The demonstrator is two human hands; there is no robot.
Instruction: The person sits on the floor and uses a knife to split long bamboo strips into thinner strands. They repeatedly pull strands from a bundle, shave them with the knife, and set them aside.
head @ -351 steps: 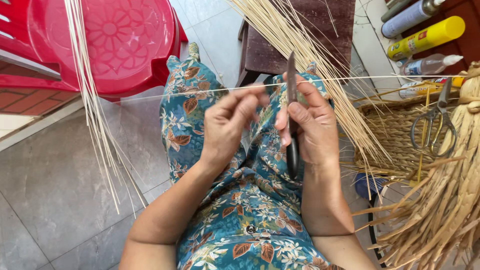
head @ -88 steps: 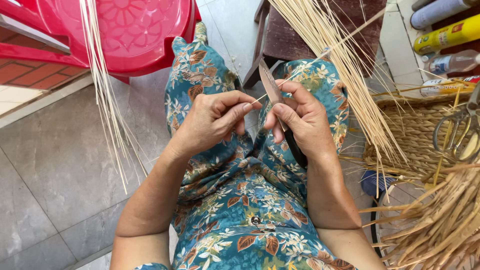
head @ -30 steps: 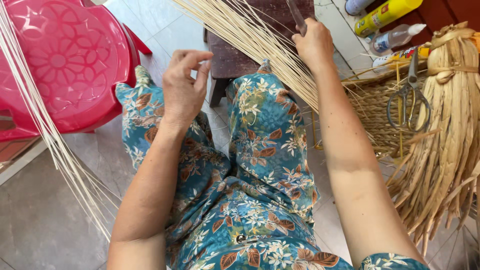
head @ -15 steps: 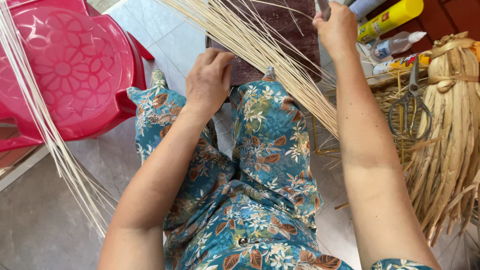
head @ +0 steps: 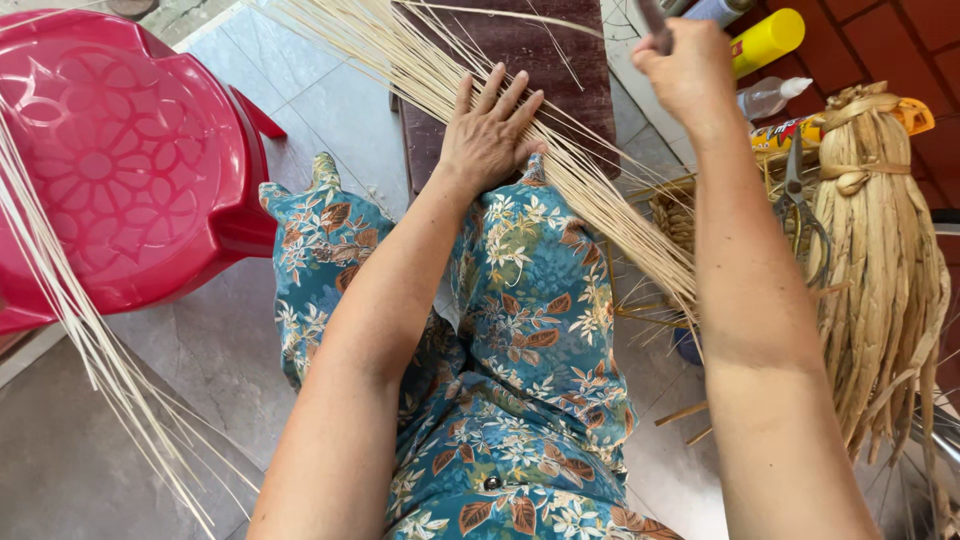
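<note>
— What has changed since half a second ago?

— My left hand (head: 490, 135) has gone forward from my knee and now lies flat on the reeds (head: 560, 170). My right hand (head: 685, 70) has lifted a little higher, with the knife (head: 655, 22) in it.

— Where are the reeds?

— They fan across the dark stool (head: 540, 60) in front of my knees and trail down past my right knee toward the basket (head: 680, 210). Another bunch (head: 70, 330) hangs on the far side of the red chair (head: 120, 160) from the stool.

— Why the flat palm?

— I'd say it pins the strands on the stool so they don't slide or scatter. My fingers (head: 500, 95) are spread wide, pressing rather than gripping; nothing is pinched between them.

— And the right?

— It's closed in a fist round the knife handle, held up above the stool, clear of the reeds; only a bit of the blade shows at the top edge.

— What else is by the stool?

— Just beyond its right side stand a yellow bottle (head: 765, 40) and a clear one (head: 770, 97). Scissors (head: 800, 205) and a bundle of dried leaves (head: 880, 250) sit by the basket.
</note>
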